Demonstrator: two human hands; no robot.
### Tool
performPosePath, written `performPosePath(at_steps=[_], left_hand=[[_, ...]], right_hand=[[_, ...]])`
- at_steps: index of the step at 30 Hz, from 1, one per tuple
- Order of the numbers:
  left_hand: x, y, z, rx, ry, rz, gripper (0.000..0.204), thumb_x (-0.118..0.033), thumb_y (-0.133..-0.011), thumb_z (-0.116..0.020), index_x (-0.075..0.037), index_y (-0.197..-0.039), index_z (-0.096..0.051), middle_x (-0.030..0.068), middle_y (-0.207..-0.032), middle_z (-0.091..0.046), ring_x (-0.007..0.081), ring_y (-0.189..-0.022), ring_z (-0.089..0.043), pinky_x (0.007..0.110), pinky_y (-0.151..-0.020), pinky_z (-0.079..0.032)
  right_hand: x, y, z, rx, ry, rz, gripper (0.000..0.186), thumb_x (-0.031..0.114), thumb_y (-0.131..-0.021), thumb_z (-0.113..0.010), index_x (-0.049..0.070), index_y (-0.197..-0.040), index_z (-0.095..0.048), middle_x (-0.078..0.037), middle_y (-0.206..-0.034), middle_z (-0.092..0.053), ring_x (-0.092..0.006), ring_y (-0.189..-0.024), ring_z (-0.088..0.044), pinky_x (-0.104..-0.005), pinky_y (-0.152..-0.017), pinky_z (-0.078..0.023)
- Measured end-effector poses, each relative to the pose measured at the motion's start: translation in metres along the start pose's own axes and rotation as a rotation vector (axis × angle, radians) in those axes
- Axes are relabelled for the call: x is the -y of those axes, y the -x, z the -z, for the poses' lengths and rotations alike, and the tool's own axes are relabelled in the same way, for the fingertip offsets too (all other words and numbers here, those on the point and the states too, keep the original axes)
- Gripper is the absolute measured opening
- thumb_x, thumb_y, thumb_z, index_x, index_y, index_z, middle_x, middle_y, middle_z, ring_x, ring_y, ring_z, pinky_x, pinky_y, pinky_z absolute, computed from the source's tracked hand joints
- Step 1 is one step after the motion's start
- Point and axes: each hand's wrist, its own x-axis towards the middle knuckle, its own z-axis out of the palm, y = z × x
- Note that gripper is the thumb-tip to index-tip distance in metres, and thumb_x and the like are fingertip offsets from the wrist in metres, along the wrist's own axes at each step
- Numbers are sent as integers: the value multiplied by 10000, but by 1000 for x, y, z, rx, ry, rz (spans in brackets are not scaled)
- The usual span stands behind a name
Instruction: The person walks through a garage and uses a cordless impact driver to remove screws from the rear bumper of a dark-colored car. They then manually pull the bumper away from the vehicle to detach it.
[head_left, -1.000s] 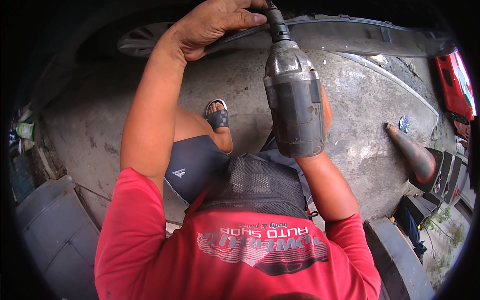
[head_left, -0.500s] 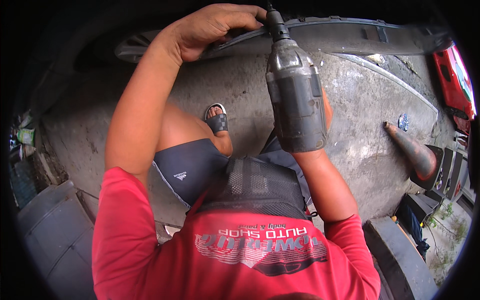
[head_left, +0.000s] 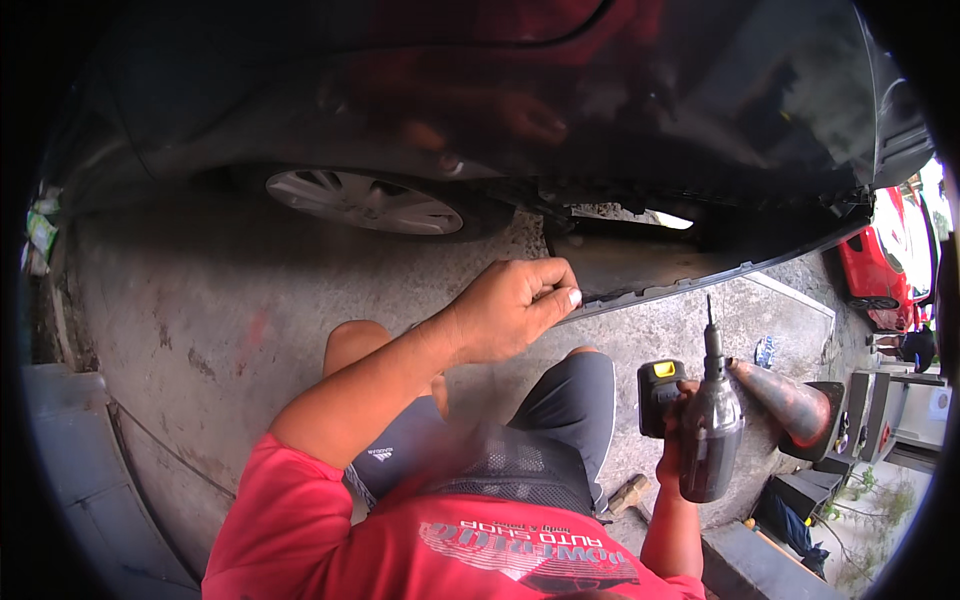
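My right hand [head_left: 674, 440] grips a black cordless impact driver [head_left: 712, 450], with its battery and yellow latch beside the fingers and a long bit pointing upward. My left hand [head_left: 525, 305] is closed at the edge of a long dark plastic panel [head_left: 690, 282], thumb and fingers bent together; what they hold, if anything, is hidden. The panel hangs below the lower edge of a dark car body [head_left: 500, 85], with an opening showing the underside above it. A silver-spoked wheel [head_left: 350, 200] sits left of the panel.
A worn cone [head_left: 800, 410] lies on its side on the concrete floor [head_left: 200, 320], right of the driver. A mallet-like tool [head_left: 628, 495] rests near my knee. Grey metal pieces [head_left: 70, 450] stand at lower left, dark boxes [head_left: 800, 490] at right. A red car [head_left: 870, 270] is parked behind.
The view has tilted up to show more car body. The driver in my right hand has moved down and right, away from my left hand, which now appears lower in the picture.
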Motion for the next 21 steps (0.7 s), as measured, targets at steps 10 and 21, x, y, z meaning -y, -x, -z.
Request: performPosePath(at_steps=[10, 21], left_hand=[[-13, 6, 3, -40, -62, -72, 225, -194, -1050, -634, -36, -889, -636, -58, -646, -499, 25, -623, -409, 260, -555, -353], [-7, 10, -5, -127, -138, -159, 181, -131, -1032, -626, -28, -884, -618, -31, -668, -515, 40, -643, -442, 271, -567, -383]], right_hand=[[-65, 26, 85, -62, 901, 389, 215, 196, -928, -713, 84, -1111, -725, -124, -1048, -733, -309, -860, -698, -438, -780, -538], [-109, 15, 92, 115, 1119, 229, 398, -38, -792, -690, -2, -1188, -697, -155, -1069, -736, -305, -984, -724, -384, -904, -546]])
